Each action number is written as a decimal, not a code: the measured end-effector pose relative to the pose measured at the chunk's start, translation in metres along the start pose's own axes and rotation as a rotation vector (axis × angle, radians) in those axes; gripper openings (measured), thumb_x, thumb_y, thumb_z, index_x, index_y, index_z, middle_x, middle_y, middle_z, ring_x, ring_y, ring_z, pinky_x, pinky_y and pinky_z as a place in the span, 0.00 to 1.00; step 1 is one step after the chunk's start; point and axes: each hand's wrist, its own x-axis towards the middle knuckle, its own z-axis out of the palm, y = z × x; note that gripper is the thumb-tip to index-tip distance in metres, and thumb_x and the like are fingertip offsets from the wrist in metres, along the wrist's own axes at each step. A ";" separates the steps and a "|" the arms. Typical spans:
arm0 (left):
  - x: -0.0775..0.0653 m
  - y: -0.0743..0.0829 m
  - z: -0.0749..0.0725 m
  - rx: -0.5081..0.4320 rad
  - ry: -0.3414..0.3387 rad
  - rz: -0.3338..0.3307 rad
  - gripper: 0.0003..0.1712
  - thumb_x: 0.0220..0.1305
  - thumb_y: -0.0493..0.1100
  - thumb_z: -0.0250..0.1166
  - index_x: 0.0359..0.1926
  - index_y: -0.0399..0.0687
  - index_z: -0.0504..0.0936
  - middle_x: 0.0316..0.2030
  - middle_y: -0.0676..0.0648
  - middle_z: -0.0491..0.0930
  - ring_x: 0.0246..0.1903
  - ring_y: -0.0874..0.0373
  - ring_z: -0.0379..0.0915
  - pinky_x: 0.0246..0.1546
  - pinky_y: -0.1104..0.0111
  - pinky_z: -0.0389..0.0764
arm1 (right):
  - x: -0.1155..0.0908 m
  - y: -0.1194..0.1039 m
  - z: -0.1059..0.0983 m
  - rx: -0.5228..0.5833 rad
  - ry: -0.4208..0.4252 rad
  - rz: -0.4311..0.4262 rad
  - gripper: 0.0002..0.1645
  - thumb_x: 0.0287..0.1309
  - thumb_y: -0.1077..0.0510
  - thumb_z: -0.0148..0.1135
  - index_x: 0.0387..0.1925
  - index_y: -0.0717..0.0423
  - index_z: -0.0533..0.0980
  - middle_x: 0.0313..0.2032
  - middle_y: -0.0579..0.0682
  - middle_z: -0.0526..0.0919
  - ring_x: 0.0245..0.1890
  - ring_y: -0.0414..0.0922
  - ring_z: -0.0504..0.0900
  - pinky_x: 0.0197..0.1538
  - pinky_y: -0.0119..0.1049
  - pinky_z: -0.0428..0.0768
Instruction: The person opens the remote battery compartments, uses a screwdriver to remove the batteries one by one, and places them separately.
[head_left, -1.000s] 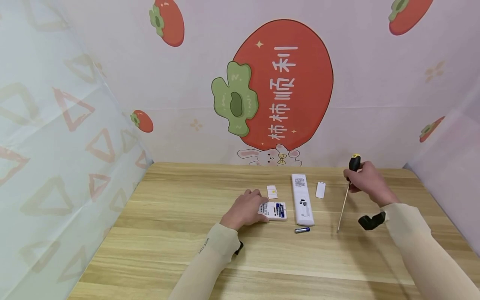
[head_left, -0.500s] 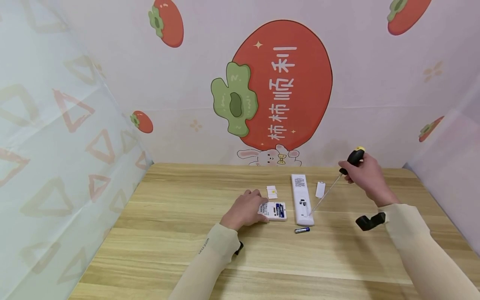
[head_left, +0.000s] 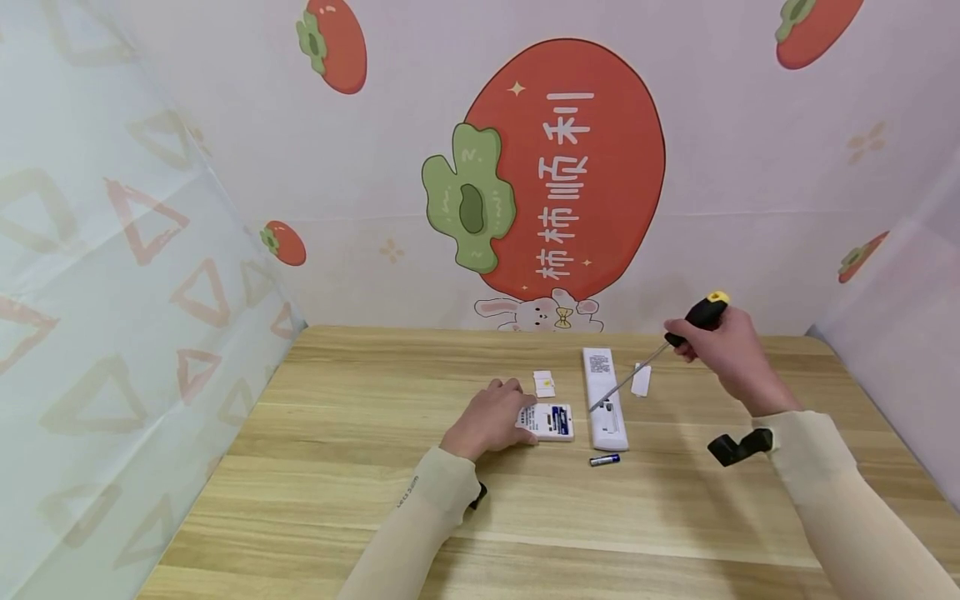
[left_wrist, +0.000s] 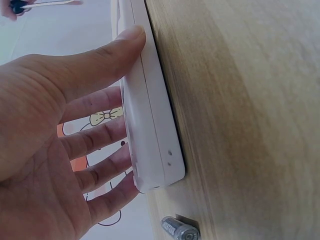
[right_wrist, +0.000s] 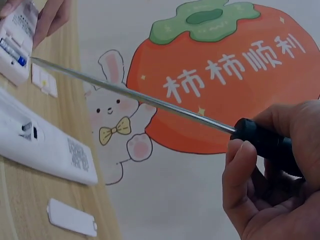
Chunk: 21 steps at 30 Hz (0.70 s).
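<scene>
My left hand [head_left: 491, 417] grips a small white remote control [head_left: 555, 422] lying back up, thumb along one long side and fingers along the other. Its battery compartment is uncovered, with blue batteries [right_wrist: 14, 52] inside. My right hand [head_left: 731, 350] holds a screwdriver [head_left: 697, 322] by its black handle with a yellow end. The long metal shaft slants down to the left, and in the head view its tip overlaps a long white remote control [head_left: 600, 379]. That remote lies back up too, with an uncovered compartment.
A loose blue battery [head_left: 604, 460] lies in front of the long remote. One white cover [head_left: 544, 384] with a yellow mark sits behind the small remote. Another white cover [head_left: 641, 381] lies right of the long one. A printed backdrop [head_left: 375, 167] rises behind the wooden table [head_left: 360, 533].
The screwdriver has tilted over and its tip has swung left, from right of the long remote to over it. My right hand has shifted slightly left. The left hand has stayed in place.
</scene>
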 end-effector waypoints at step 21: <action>0.000 0.001 0.001 0.011 0.005 -0.005 0.36 0.56 0.58 0.77 0.64 0.55 0.81 0.52 0.49 0.77 0.47 0.54 0.68 0.52 0.59 0.73 | -0.009 -0.009 0.010 0.335 -0.113 -0.076 0.04 0.64 0.65 0.67 0.36 0.62 0.78 0.31 0.50 0.85 0.28 0.44 0.86 0.36 0.35 0.85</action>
